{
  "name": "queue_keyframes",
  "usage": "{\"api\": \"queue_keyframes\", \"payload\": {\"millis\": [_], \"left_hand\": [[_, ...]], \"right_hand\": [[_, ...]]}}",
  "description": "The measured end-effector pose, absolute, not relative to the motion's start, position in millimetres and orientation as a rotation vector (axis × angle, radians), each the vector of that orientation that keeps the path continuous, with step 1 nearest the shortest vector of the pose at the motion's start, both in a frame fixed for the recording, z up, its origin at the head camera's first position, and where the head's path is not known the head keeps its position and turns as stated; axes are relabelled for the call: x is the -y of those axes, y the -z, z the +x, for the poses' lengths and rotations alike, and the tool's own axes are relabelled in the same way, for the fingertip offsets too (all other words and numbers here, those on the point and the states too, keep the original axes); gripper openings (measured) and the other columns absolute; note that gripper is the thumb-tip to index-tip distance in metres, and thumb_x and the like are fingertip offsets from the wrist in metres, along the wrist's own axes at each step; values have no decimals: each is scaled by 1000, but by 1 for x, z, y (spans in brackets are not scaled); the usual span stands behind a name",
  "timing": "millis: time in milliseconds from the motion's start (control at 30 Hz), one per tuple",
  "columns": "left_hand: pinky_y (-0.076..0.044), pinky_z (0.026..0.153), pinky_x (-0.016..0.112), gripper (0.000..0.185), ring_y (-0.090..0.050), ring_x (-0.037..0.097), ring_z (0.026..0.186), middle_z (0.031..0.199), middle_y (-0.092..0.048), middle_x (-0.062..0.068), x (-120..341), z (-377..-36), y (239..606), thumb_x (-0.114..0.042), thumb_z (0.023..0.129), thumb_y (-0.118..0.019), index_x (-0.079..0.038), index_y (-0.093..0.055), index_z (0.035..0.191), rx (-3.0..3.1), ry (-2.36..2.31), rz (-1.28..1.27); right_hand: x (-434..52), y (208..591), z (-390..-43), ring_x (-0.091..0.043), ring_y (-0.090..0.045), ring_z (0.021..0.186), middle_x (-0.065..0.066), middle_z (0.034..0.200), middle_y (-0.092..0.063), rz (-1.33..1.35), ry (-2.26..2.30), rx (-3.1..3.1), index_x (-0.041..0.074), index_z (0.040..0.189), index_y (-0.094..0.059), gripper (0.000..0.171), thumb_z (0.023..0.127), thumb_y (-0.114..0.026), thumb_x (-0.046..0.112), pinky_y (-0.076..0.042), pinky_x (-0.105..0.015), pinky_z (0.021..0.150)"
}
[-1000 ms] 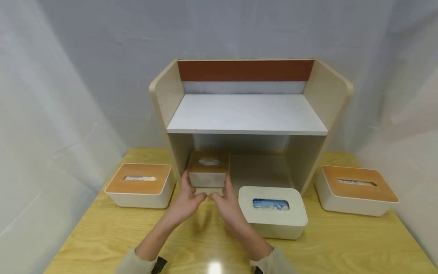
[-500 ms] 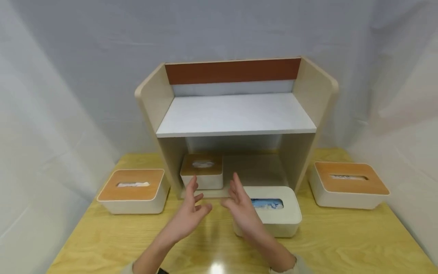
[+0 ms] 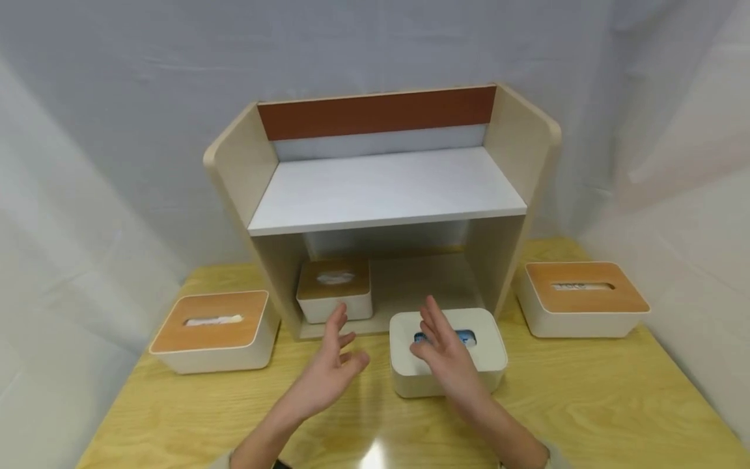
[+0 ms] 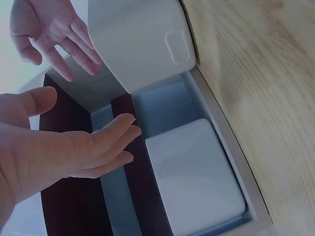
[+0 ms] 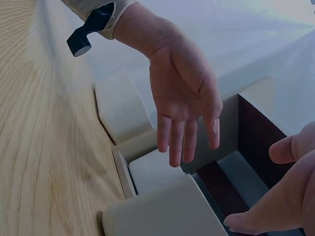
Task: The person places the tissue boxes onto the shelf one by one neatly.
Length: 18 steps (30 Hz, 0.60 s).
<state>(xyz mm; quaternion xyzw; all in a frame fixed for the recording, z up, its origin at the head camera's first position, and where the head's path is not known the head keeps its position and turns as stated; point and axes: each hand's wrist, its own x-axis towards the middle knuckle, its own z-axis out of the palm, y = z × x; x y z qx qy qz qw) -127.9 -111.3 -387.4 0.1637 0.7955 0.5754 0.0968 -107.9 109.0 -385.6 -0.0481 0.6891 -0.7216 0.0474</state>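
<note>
Small wood-lidded tissue box [image 3: 334,288] sat in the shelf unit's [image 3: 530,153] lower bay, judged placed; both hands empty with fingers loosely spread, left hand [image 3: 331,371] hovering, right hand [image 3: 445,355] over the white tissue box [image 3: 486,355], not yet gripped.

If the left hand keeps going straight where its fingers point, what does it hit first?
Most likely the small wood-lidded tissue box in the shelf unit's lower bay. The left hand is open and points at its front; depth is unclear.
</note>
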Motion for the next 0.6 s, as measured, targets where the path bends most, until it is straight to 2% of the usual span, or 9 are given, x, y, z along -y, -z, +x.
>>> {"api": "queue_keyframes", "payload": {"millis": [167, 333, 500, 600], "left_hand": [[-29, 112, 62, 87, -26, 48, 143, 163, -1, 24, 108, -129, 387, -12, 98, -59, -9, 3, 159, -2368, -1661, 489], [-27, 113, 62, 88, -24, 47, 144, 165, 1, 19, 103, -131, 389, -15, 98, -59, -13, 3, 160, -2346, -1623, 495], [-27, 113, 62, 88, -24, 48, 143, 165, 2, 18, 98, -132, 393, -16, 98, -61, -11, 2, 160, -2328, -1596, 482], [-28, 112, 63, 89, -25, 49, 143, 165, 1, 18, 96, -131, 396, -16, 97, -62, -9, 1, 159, -2333, -1578, 485]], "right_hand": [[-120, 385, -104, -35, -20, 149, -15, 163, -20, -153, 2195, -2136, 14, 161, -12, 77, 97, -54, 5, -22, -56, 117], [-135, 385, -99, -32, -24, 148, -13, 162, -24, -100, 2149, -2182, 16, 161, -15, 74, 98, -53, 5, -27, -48, 115], [-149, 387, -97, -33, -26, 147, -15, 161, -26, -113, 2114, -2247, 12, 159, -20, 70, 98, -53, 4, -39, -26, 106], [-157, 390, -96, -34, -26, 147, -16, 161, -27, -149, 2094, -2282, 10, 159, -23, 68, 99, -53, 3, -41, -14, 98]]}}
